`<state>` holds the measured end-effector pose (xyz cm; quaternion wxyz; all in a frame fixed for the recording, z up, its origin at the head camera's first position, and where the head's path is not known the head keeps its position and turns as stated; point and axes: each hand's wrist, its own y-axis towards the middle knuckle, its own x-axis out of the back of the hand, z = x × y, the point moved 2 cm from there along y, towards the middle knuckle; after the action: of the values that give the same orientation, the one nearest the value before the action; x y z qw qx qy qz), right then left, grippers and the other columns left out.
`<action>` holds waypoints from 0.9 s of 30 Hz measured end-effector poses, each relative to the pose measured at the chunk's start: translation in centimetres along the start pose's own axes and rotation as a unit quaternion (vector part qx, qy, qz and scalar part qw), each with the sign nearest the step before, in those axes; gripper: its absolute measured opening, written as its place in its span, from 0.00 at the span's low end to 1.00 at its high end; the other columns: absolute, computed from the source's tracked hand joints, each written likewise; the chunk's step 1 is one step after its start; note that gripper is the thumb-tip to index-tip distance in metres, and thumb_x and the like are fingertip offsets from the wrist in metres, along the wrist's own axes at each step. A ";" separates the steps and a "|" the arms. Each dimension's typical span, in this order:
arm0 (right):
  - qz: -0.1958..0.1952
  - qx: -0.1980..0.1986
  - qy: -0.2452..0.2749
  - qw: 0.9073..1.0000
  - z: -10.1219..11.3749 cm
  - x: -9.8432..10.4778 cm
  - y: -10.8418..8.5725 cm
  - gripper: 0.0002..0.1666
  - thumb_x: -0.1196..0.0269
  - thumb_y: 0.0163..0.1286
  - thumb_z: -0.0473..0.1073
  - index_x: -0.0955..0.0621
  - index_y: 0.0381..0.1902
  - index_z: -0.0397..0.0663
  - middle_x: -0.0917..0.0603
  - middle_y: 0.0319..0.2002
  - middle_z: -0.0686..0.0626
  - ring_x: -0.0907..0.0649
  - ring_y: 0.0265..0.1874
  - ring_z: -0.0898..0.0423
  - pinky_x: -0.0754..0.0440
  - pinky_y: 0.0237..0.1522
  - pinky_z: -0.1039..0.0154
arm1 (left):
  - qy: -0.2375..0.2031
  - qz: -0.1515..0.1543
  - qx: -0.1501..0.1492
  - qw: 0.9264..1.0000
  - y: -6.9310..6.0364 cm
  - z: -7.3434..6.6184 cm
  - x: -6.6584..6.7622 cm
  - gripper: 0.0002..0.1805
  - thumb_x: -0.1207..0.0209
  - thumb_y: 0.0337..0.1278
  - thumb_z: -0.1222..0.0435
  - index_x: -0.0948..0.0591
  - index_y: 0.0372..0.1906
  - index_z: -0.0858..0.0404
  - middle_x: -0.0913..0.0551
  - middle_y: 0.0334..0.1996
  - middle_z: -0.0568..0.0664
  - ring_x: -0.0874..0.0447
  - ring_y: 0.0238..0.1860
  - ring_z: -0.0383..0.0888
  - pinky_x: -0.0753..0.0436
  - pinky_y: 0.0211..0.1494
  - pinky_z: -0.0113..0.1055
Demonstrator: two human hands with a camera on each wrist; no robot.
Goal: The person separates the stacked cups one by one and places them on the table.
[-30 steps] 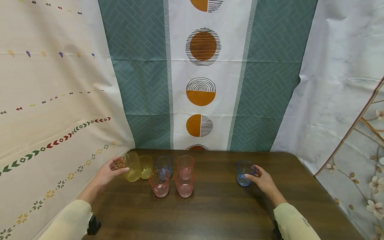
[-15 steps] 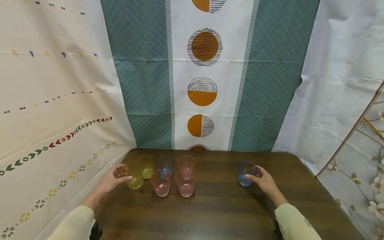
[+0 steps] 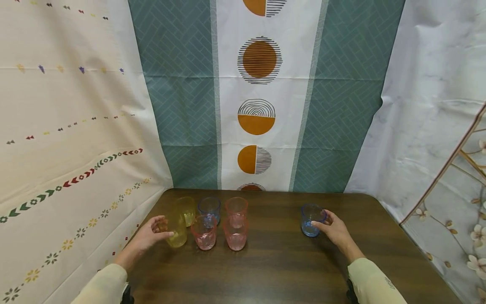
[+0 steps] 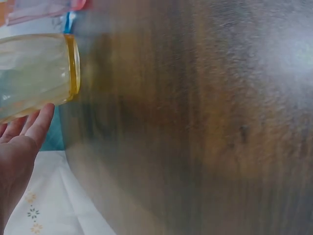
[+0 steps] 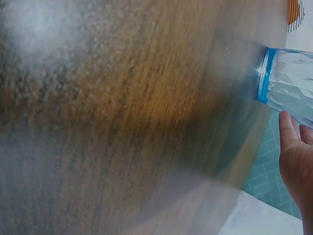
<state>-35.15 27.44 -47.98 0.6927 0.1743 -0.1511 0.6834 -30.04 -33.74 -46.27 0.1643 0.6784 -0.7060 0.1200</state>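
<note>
At the left of the table, my left hand (image 3: 152, 234) holds a clear yellow glass (image 3: 177, 230), its thumb on the near side and its fingers curled behind. The glass stands upright; the left wrist view shows fingertips against its wall, with the thumb out of sight. On the right side, my right hand (image 3: 335, 230) grips a clear blue glass (image 3: 310, 219) between thumb and fingers, and that glass is upright on the table. Several glasses stand close beside the left one: another yellow glass (image 3: 187, 206), a blue glass (image 3: 209, 207) and pink glasses, including one in front (image 3: 205, 236).
Two more pink glasses, one at the back (image 3: 236, 204) and one before it (image 3: 236, 240), end the left group. A dark wooden table (image 3: 265, 270) carries everything. A patterned cloth (image 3: 91, 177) hangs along its left edge, a green and white curtain (image 3: 190, 105) behind.
My left hand has moved the yellow glass, tilted before, down and nearer the table's front, and it is now upright. The right hand and its blue glass have stayed in place.
</note>
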 end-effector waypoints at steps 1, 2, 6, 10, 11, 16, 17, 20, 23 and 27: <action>-0.001 0.000 0.000 1.000 0.0 0.0 0.0 0.54 0.32 0.66 0.55 0.45 0.74 0.30 0.41 0.72 0.27 0.36 0.69 0.31 0.34 0.66 0.40 | 0.000 0.000 0.000 1.000 0.0 0.2 -0.1 0.45 0.33 0.59 0.67 0.47 0.72 0.78 0.37 0.67 0.74 0.35 0.66 0.66 0.24 0.53 0.34; -0.003 -0.002 0.003 1.000 0.0 -0.1 -0.1 0.54 0.31 0.66 0.55 0.45 0.74 0.31 0.41 0.72 0.27 0.35 0.69 0.31 0.34 0.66 0.40 | 0.002 0.000 -0.001 1.000 0.1 0.4 -0.2 0.45 0.33 0.58 0.67 0.47 0.72 0.78 0.37 0.67 0.74 0.35 0.66 0.66 0.24 0.55 0.35; -0.005 0.000 0.002 1.000 0.3 0.0 -0.2 0.54 0.31 0.66 0.54 0.46 0.74 0.30 0.40 0.71 0.27 0.35 0.68 0.31 0.34 0.66 0.40 | 0.010 -0.006 -0.007 1.000 0.2 1.2 -0.6 0.45 0.31 0.57 0.67 0.45 0.71 0.77 0.35 0.67 0.74 0.34 0.66 0.66 0.24 0.58 0.39; -0.007 -0.002 0.001 1.000 0.3 0.2 -0.3 0.55 0.31 0.66 0.54 0.46 0.75 0.30 0.40 0.71 0.27 0.35 0.68 0.31 0.34 0.66 0.41 | 0.009 -0.007 -0.010 1.000 0.2 1.5 -0.8 0.46 0.30 0.56 0.66 0.45 0.71 0.77 0.36 0.68 0.73 0.36 0.67 0.67 0.28 0.63 0.50; -0.006 -0.001 0.000 1.000 0.3 0.2 -0.3 0.55 0.31 0.66 0.54 0.47 0.75 0.30 0.40 0.71 0.27 0.35 0.68 0.31 0.33 0.66 0.40 | 0.009 -0.006 -0.011 1.000 0.1 1.5 -0.8 0.46 0.30 0.56 0.66 0.45 0.72 0.77 0.36 0.68 0.73 0.37 0.67 0.68 0.29 0.64 0.53; -0.004 0.004 -0.004 1.000 0.5 0.4 -0.4 0.55 0.32 0.67 0.55 0.47 0.75 0.30 0.41 0.71 0.27 0.35 0.68 0.31 0.33 0.65 0.40 | 0.014 -0.006 -0.014 1.000 0.0 1.5 -1.0 0.47 0.30 0.57 0.66 0.46 0.72 0.77 0.37 0.69 0.74 0.39 0.68 0.69 0.35 0.67 0.59; -0.003 0.006 -0.004 1.000 0.6 0.4 -0.4 0.55 0.32 0.67 0.55 0.47 0.75 0.30 0.41 0.71 0.26 0.35 0.68 0.31 0.34 0.65 0.40 | 0.014 -0.007 -0.013 1.000 0.0 1.5 -1.0 0.47 0.30 0.56 0.66 0.47 0.72 0.77 0.37 0.69 0.73 0.39 0.68 0.69 0.35 0.67 0.59; -0.003 0.009 -0.006 1.000 0.9 0.3 -0.6 0.55 0.32 0.67 0.55 0.47 0.75 0.30 0.40 0.71 0.27 0.35 0.68 0.31 0.33 0.65 0.39 | 0.023 -0.005 -0.010 1.000 -0.1 1.4 -1.0 0.48 0.30 0.56 0.65 0.47 0.72 0.77 0.37 0.69 0.73 0.40 0.69 0.70 0.35 0.67 0.60; -0.001 0.013 -0.010 1.000 1.2 0.1 -0.7 0.55 0.32 0.66 0.56 0.46 0.75 0.31 0.40 0.71 0.27 0.35 0.68 0.30 0.33 0.65 0.40 | 0.036 -0.001 -0.008 0.999 -0.3 1.1 -1.1 0.49 0.30 0.57 0.64 0.48 0.73 0.76 0.38 0.69 0.73 0.41 0.69 0.70 0.34 0.66 0.61; 0.001 0.017 -0.012 1.000 1.6 -0.2 -0.9 0.56 0.31 0.65 0.56 0.46 0.75 0.32 0.40 0.72 0.28 0.36 0.68 0.30 0.33 0.65 0.40 | 0.045 0.003 -0.005 0.999 -0.5 0.7 -1.2 0.50 0.30 0.57 0.63 0.48 0.73 0.76 0.39 0.70 0.74 0.41 0.69 0.70 0.32 0.65 0.61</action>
<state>-34.24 26.55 -46.64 0.6872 0.1942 -0.1475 0.6843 -29.55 -32.97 -47.43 0.1994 0.6695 -0.7002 0.1475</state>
